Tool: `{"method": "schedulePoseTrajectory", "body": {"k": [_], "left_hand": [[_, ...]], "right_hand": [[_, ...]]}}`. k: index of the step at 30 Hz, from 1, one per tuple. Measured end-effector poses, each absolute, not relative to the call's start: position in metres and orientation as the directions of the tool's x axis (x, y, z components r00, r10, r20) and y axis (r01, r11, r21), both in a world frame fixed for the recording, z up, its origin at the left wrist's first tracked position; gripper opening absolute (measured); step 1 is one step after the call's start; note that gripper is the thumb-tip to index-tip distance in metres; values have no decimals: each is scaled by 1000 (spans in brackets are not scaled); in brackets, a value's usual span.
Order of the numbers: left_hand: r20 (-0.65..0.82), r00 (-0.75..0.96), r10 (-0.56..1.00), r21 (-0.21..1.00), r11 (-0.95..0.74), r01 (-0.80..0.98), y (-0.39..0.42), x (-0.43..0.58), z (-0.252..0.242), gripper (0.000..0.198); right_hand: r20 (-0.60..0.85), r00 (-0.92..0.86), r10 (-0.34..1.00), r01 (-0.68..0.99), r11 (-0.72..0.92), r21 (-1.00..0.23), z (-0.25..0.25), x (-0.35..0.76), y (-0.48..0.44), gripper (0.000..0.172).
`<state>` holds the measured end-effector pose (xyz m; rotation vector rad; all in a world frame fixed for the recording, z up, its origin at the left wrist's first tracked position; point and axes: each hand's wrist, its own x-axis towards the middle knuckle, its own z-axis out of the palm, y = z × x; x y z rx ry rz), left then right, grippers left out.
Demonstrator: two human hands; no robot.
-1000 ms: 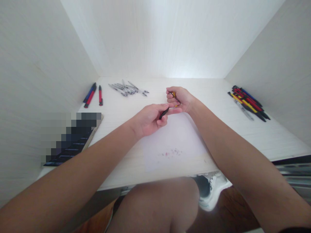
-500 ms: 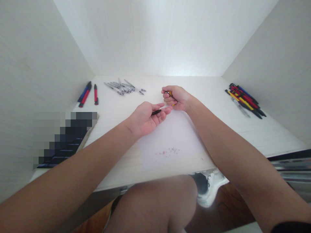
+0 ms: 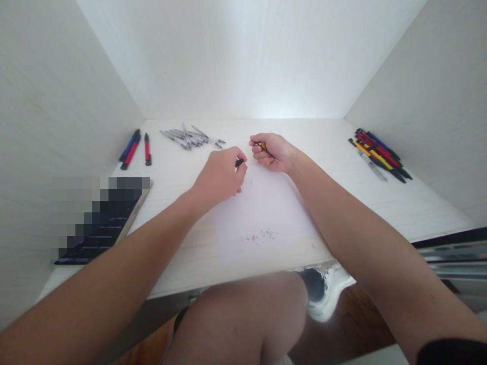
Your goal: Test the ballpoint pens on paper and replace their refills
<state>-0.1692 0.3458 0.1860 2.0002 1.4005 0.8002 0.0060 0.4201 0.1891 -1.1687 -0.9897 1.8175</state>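
Note:
My left hand [image 3: 224, 172] is closed, back upward, pinching a short black pen part [image 3: 239, 162] over the top edge of a sheet of white paper [image 3: 266, 208]. Just to its right, my right hand [image 3: 272, 152] has its fingers curled around a yellow pen barrel [image 3: 263, 146]. A thin dark stick, perhaps a refill, also shows in that grip; most of both lies hidden by the fingers. A small gap separates the two hands. Small dark and red marks or bits [image 3: 262, 235] are on the lower part of the paper.
Several clear pens or refills [image 3: 190, 137] lie heaped behind my left hand. Red and blue pens [image 3: 131, 149] are at the left wall, a red one [image 3: 147, 149] beside them. A pile of coloured pens [image 3: 380, 154] rests at right. A partly blurred dark device [image 3: 102, 223] stands left.
My left hand has turned from palm-up with fingers stretched to palm-down, now pinching the black pen part, and moved slightly left. My right hand keeps its grip. The view shifted slightly.

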Motion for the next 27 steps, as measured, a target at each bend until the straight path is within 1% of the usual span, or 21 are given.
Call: {"method": "schedulePoseTrajectory", "body": {"k": [2,4,7,10,14,17,23,27], "left_hand": [[243,365,899,548,-438,713,349,-175,187,17],[266,440,858,418,-514,749,353,-180,187,20],[228,481,847,295,-531,794,357,-187,186,27],[190,502,844,213,-535,818,360,-192,185,28],[124,575,809,163,-588,792,362,-196,183,29],[108,606,788,154,-616,773,361,-196,183,29],[141,595,791,154,-611,776,362,-196,182,29],[215,585,782,157,-619,769,366,-195,180,33]], "right_hand": [[-353,-300,886,-183,-417,-891,188,6,420,27],[-349,-295,889,-185,-412,-892,187,6,421,26],[-353,-297,887,-182,-415,-891,186,7,423,25],[-367,-297,882,-174,-427,-887,187,7,423,25],[-371,-298,880,-175,-432,-885,188,6,423,25],[-364,-293,884,-180,-425,-887,188,6,422,25],[-365,-292,884,-173,-424,-889,188,5,420,26],[-369,-285,885,-164,-424,-890,189,5,420,25]]}}
